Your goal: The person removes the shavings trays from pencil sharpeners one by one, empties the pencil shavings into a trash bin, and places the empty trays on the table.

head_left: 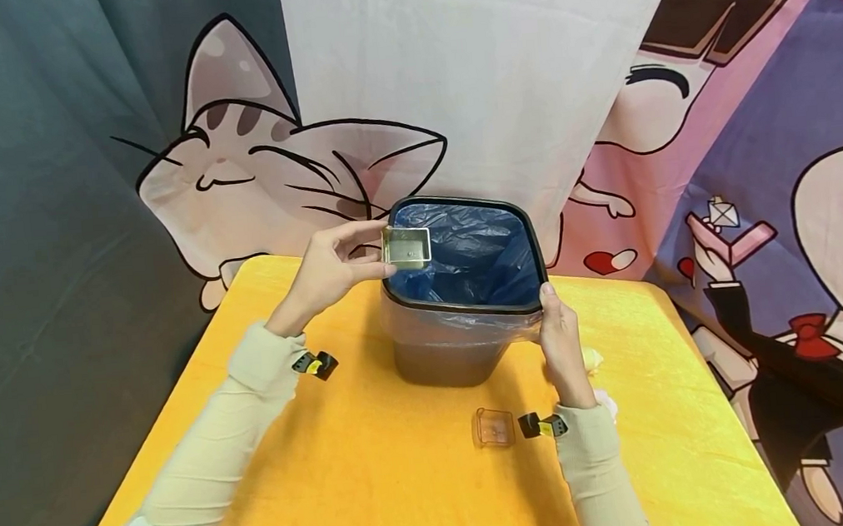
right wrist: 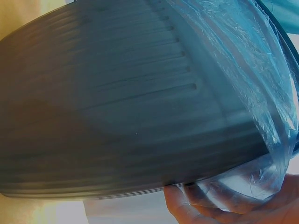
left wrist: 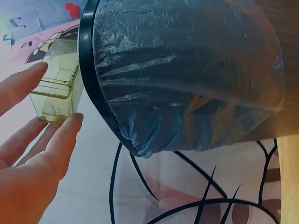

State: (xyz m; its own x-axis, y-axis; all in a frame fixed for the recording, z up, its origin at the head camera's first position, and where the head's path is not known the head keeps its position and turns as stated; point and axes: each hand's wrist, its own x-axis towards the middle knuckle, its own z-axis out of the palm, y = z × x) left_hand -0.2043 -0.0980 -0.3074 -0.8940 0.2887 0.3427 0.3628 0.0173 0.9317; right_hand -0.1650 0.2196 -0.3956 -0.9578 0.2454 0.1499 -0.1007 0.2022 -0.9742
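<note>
My left hand (head_left: pixel 320 272) pinches a small see-through box (head_left: pixel 408 248), tinted yellow-green, between thumb and fingers. It is held at the left rim of a dark trash bin (head_left: pixel 449 365), with its open side toward the head camera. In the left wrist view the box (left wrist: pixel 58 105) shows small raised lettering, and the black rim (left wrist: pixel 86 46) passes right beside it. A thin plastic bag (head_left: pixel 476 241) lines the bin and folds out over its rim. My right hand (head_left: pixel 562 342) grips the bin's near right corner, thumb on the rim, fingers (right wrist: pixel 180 205) against the bagged side.
A small clear orange-tinted box (head_left: pixel 494 428) lies on the yellow tablecloth (head_left: pixel 357 469), left of the right wrist. Partly hidden behind the right arm are a pale yellow piece (head_left: pixel 591 359) and a whitish piece (head_left: pixel 606 404). A cartoon-printed curtain (head_left: pixel 524 53) hangs behind the table.
</note>
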